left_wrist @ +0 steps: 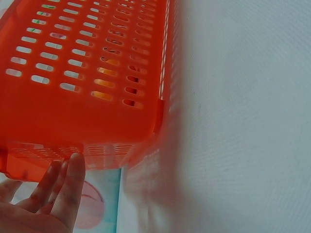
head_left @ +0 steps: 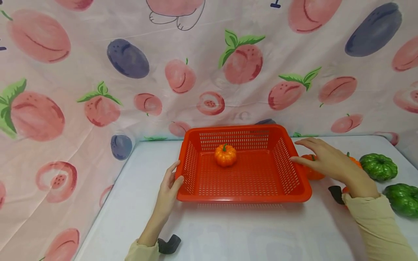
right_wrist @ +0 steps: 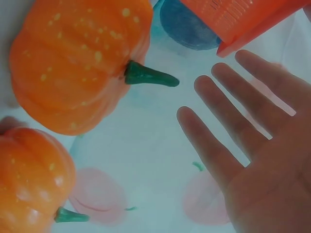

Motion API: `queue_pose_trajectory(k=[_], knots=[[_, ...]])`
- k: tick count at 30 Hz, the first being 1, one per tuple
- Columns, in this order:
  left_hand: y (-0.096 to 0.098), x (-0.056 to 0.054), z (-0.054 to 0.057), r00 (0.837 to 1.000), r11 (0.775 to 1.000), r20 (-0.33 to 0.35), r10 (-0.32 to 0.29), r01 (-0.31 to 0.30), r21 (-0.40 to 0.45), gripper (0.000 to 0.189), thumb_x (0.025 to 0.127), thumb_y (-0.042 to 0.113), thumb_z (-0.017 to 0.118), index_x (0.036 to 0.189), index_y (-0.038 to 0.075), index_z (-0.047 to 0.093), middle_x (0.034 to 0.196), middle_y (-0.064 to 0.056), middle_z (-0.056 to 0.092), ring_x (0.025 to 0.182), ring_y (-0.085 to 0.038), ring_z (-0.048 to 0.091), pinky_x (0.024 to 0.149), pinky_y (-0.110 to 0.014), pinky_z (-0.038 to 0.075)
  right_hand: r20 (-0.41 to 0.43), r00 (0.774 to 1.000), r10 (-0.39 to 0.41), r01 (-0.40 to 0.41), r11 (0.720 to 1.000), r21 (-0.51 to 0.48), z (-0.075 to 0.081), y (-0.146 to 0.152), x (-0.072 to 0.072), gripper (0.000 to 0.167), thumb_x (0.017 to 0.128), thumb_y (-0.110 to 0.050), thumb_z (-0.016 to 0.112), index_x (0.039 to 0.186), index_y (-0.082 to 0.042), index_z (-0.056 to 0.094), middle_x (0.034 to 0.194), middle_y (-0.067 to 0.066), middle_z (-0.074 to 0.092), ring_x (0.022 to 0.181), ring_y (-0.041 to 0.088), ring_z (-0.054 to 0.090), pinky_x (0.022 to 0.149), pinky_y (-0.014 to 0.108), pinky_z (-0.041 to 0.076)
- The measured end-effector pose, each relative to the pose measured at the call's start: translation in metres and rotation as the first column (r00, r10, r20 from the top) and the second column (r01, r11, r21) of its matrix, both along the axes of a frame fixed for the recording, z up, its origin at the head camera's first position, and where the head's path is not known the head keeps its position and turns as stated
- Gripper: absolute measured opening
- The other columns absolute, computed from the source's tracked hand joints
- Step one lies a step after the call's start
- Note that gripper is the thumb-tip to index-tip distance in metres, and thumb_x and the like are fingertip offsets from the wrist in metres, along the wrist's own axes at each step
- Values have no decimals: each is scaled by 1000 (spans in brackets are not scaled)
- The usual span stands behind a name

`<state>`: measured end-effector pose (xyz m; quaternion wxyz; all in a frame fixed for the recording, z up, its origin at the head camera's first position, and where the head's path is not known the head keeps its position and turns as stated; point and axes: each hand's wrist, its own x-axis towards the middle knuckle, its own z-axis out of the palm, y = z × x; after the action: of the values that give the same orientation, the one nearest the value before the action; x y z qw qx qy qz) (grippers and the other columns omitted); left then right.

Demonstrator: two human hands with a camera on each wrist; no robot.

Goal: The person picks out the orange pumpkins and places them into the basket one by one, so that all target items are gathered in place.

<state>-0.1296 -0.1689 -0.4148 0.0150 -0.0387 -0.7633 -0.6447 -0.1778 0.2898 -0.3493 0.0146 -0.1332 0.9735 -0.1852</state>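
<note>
A red plastic basket (head_left: 243, 198) with slotted walls stands on the white table, and a small orange pumpkin (head_left: 225, 156) with a green stem sits inside it, left of centre. My left hand (head_left: 168, 190) is at the basket's left side, thumb by the rim. In the left wrist view its fingers (left_wrist: 68, 194) are extended close to the slotted wall. Over the right rim reaches my right hand (head_left: 315, 157), fingers spread and nothing in its grasp. The right wrist view shows that palm (right_wrist: 272, 174) beside a large orange pumpkin (right_wrist: 80, 63).
Right of the basket, an orange pumpkin (head_left: 314, 172) is partly covered by my right hand. Two green pumpkins (head_left: 378, 166) (head_left: 403, 200) lie farther right. A fruit-printed cloth (head_left: 209, 87) hangs behind the table. Black curved pieces (head_left: 169, 244) (head_left: 336, 194) show by both wrists.
</note>
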Motion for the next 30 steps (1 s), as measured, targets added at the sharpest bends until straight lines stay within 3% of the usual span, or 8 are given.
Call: queue_pose_trajectory(k=[18, 30], knots=[[0, 1, 0, 1000, 1000, -3, 4, -4, -19, 53, 104, 19, 52, 153, 22, 33, 138, -18, 53, 118, -34, 57, 94, -33, 53, 75, 997, -10, 15, 998, -69, -4, 13, -1, 77, 93, -60, 58, 147, -7, 44, 153, 21, 35, 137, 45, 32, 99, 70, 32], [0, 1, 1, 1000, 1000, -8, 1, -1, -17, 53, 104, 19, 51, 153, 22, 33, 140, -18, 52, 119, -34, 57, 94, -31, 54, 89, 996, -3, 12, 995, -99, -6, 17, -1, 73, 95, -57, 56, 147, -8, 44, 152, 21, 36, 135, 45, 35, 98, 69, 33]])
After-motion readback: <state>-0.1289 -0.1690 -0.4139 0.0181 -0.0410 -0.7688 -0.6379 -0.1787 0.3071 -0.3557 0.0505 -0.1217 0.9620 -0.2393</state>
